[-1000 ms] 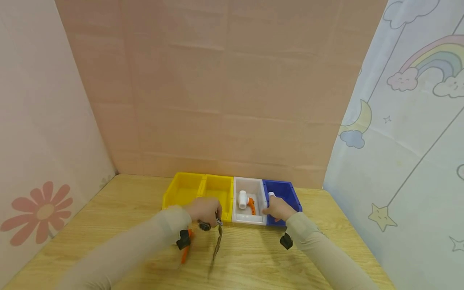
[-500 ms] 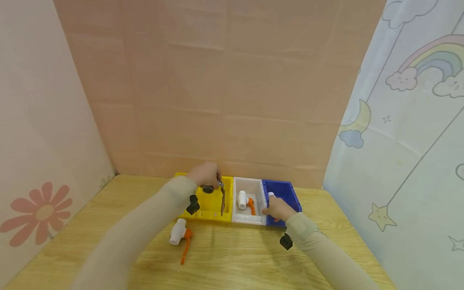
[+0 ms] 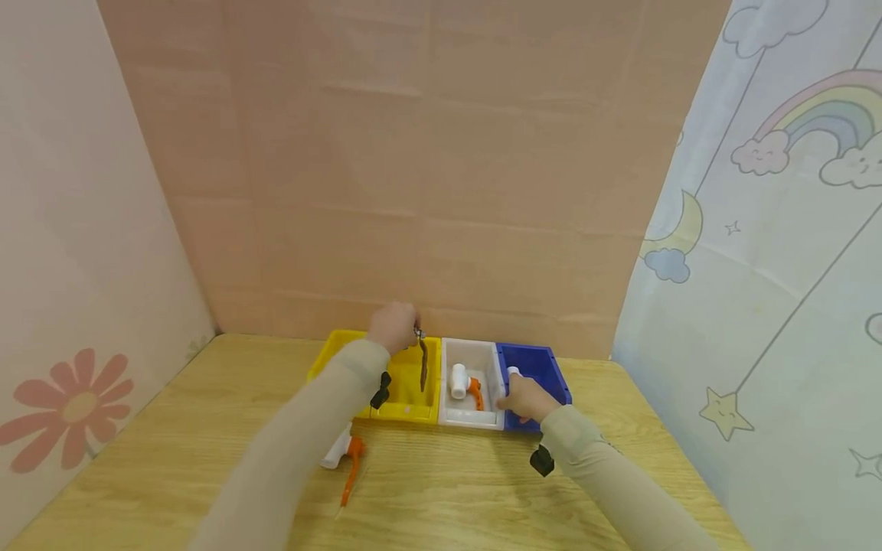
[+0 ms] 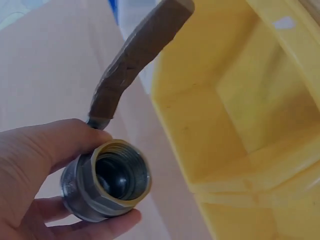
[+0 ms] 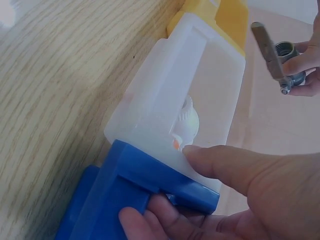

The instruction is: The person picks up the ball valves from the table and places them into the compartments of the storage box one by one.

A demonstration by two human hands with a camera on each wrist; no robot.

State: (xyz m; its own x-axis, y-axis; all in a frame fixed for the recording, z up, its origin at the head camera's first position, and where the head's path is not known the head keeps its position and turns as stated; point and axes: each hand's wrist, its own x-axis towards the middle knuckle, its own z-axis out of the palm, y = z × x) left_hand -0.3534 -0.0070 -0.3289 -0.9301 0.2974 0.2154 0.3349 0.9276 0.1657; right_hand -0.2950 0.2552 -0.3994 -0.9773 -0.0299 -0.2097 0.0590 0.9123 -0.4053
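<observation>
My left hand [image 3: 394, 325] holds a metal ball valve [image 4: 107, 182] by its body, thumb on one side and fingers on the other. The valve's threaded opening faces the left wrist camera, and its long brown lever handle [image 3: 423, 366] hangs down over the back of the yellow bins [image 3: 406, 413] in the head view. My right hand [image 3: 529, 398] grips the adjoining walls of the blue bin [image 5: 165, 177] and the white bin [image 5: 150, 110]. Its thumb lies on the white side, its fingers curl inside the blue one. A white piece [image 3: 514, 371] shows beside that hand.
A white plastic valve with an orange lever [image 3: 353, 451] lies on the wooden table [image 3: 441, 490] before the yellow bins. Another white and orange valve [image 3: 460, 381] lies inside the white bin. A tan backdrop [image 3: 427, 191] stands close behind the bin row.
My left hand has carried the metal ball valve from in front of the yellow bins up and back, over their rear. The right hand stays at the blue and white bins.
</observation>
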